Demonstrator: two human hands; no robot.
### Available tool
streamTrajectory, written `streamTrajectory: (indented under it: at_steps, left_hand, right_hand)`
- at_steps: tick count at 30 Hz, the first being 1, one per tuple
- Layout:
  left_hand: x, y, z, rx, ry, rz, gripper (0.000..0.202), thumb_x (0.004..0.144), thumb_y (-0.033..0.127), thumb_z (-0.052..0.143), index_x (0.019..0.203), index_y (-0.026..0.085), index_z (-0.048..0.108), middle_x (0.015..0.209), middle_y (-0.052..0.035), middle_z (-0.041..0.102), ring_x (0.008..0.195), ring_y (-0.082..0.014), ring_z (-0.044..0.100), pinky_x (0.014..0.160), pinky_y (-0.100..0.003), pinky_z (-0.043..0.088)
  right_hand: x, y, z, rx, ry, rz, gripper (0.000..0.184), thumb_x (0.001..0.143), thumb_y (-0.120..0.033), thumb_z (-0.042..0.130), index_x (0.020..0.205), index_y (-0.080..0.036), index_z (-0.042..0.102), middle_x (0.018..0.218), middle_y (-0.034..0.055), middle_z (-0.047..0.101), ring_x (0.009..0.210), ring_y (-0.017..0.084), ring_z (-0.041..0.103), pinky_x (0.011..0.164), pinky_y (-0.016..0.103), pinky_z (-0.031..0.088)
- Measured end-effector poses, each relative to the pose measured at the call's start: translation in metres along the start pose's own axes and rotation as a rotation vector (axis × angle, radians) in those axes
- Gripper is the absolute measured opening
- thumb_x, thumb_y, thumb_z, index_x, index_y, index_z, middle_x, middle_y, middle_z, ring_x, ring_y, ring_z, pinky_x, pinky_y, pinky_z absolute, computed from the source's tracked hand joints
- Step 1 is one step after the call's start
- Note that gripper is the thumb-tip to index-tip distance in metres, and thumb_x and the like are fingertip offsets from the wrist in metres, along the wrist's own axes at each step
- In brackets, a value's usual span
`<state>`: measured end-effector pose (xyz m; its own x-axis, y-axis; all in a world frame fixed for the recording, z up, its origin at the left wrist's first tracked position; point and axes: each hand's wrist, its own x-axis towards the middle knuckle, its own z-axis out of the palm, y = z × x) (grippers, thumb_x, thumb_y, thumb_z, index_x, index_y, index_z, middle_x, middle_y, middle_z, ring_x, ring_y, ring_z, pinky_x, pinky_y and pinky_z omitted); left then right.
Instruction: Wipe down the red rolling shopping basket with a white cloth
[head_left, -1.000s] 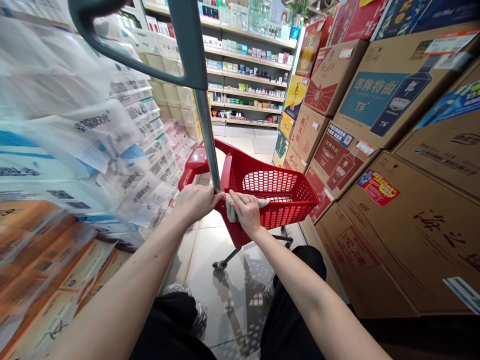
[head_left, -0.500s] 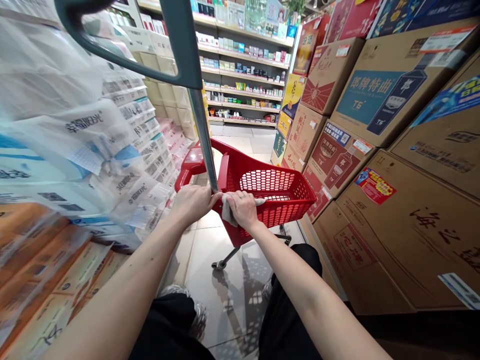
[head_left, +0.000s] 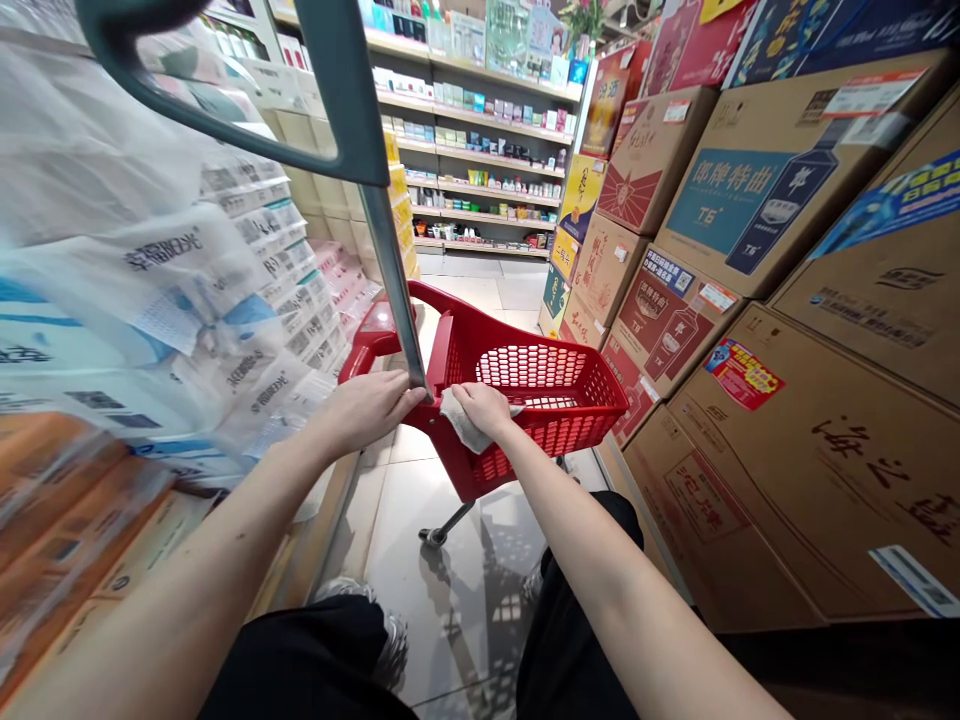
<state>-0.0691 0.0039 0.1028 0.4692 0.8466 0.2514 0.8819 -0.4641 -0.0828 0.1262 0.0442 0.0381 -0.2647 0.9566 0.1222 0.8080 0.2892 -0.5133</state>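
Note:
A red plastic shopping cart (head_left: 517, 350) stands in front of me, with a perforated basket and a grey metal pole (head_left: 394, 270) topped by a dark grey handle (head_left: 352, 110). My left hand (head_left: 373, 408) is closed on the cart's red frame beside the foot of the pole. Bunched under my right hand (head_left: 484, 408) is a pale grey cloth (head_left: 461, 425), pressed against the near side and rim of the basket. The fingers of that hand curl over the rim, and their tips are partly hidden.
Stacked cardboard boxes (head_left: 750, 440) rise close on the right. Plastic-wrapped white packs (head_left: 150, 270) and orange packs (head_left: 52, 480) pile up on the left. Shelves of small goods (head_left: 480, 150) stand at the far end. Pale floor tiles (head_left: 397, 590) run beneath the cart and my feet.
My right hand and the cloth have shifted slightly on the basket rim, and more cloth shows below the hand. My left hand stays on the frame. The view has shifted slightly.

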Motion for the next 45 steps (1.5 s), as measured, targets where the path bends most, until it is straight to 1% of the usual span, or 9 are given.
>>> streamTrajectory:
  at_steps: [4,7,13,20,22,26,30,40,45]
  left_hand:
    - [-0.002,-0.011,0.004,-0.005,0.070,-0.034,0.048,0.092,0.047,0.025,0.082,0.023,0.066,0.086,-0.0050,0.070,0.088,-0.0195,0.063,0.086,-0.034,0.039]
    - [-0.004,-0.011,0.009,0.032,0.057,-0.062,0.050,0.092,0.046,0.025,0.077,0.024,0.067,0.081,-0.0053,0.071,0.081,-0.0203,0.063,0.083,-0.035,0.040]
    - [-0.008,-0.004,0.012,0.090,0.118,-0.047,0.047,0.092,0.040,0.026,0.079,0.024,0.068,0.083,-0.0074,0.071,0.082,-0.0221,0.064,0.076,-0.036,0.039]
    - [-0.008,-0.003,0.006,0.092,0.101,-0.049,0.047,0.093,0.040,0.025,0.076,0.023,0.065,0.084,-0.0074,0.071,0.086,-0.0219,0.064,0.076,-0.036,0.039]
    - [-0.008,-0.001,0.005,0.064,0.099,-0.054,0.045,0.092,0.039,0.027,0.076,0.023,0.066,0.083,-0.0075,0.071,0.086,-0.0215,0.064,0.076,-0.036,0.040]
    - [-0.008,0.003,0.005,0.035,0.113,-0.070,0.043,0.091,0.040,0.029,0.079,0.024,0.067,0.080,-0.0078,0.071,0.085,-0.0217,0.064,0.076,-0.036,0.040]
    - [-0.009,0.005,0.010,0.081,0.132,-0.052,0.046,0.092,0.040,0.026,0.082,0.025,0.068,0.081,-0.0079,0.071,0.084,-0.0225,0.065,0.078,-0.038,0.039]
    - [-0.009,0.005,0.013,0.088,0.151,-0.052,0.046,0.092,0.040,0.027,0.081,0.024,0.068,0.080,-0.0082,0.071,0.082,-0.0228,0.064,0.079,-0.038,0.038]
    - [-0.012,0.009,0.006,0.029,0.147,-0.067,0.048,0.093,0.038,0.024,0.074,0.023,0.065,0.081,-0.0067,0.071,0.084,-0.0218,0.063,0.080,-0.037,0.039]
  right_hand:
    - [-0.013,0.006,0.010,-0.076,0.172,-0.172,0.046,0.100,-0.043,0.022,0.094,-0.023,0.064,0.096,0.0017,0.067,0.090,0.015,0.059,0.074,0.024,0.037]
    - [-0.025,0.003,0.016,-0.150,0.274,-0.283,0.039,0.100,-0.039,0.027,0.093,-0.021,0.061,0.094,0.0033,0.065,0.095,0.016,0.056,0.081,0.027,0.034]
    - [-0.027,-0.034,0.026,-0.152,0.358,-0.137,0.032,0.099,-0.036,0.030,0.095,-0.019,0.057,0.096,0.0071,0.063,0.094,0.020,0.054,0.080,0.034,0.035]
    - [-0.001,-0.033,0.012,-0.042,0.132,-0.074,0.034,0.099,-0.038,0.029,0.095,-0.024,0.058,0.098,0.0021,0.066,0.087,0.017,0.059,0.071,0.028,0.038]
    - [-0.008,-0.028,0.012,-0.044,0.168,-0.099,0.035,0.100,-0.038,0.027,0.097,-0.023,0.059,0.097,0.0023,0.066,0.085,0.016,0.058,0.072,0.028,0.039]
    - [-0.043,-0.022,0.030,-0.094,0.424,-0.230,0.033,0.097,-0.035,0.037,0.122,-0.019,0.052,0.116,0.0090,0.059,0.108,0.020,0.050,0.095,0.036,0.033]
    - [-0.062,-0.013,0.043,-0.123,0.482,-0.321,0.054,0.092,-0.040,0.049,0.139,-0.019,0.037,0.131,0.0106,0.049,0.122,0.023,0.038,0.107,0.040,0.023]
    - [-0.048,-0.006,0.027,-0.163,0.372,-0.381,0.047,0.092,-0.045,0.045,0.128,-0.016,0.048,0.116,0.0120,0.057,0.105,0.024,0.047,0.090,0.038,0.034]
    - [-0.037,0.001,0.026,-0.182,0.384,-0.357,0.038,0.098,-0.042,0.031,0.108,-0.017,0.059,0.097,0.0082,0.063,0.093,0.020,0.053,0.083,0.032,0.036]
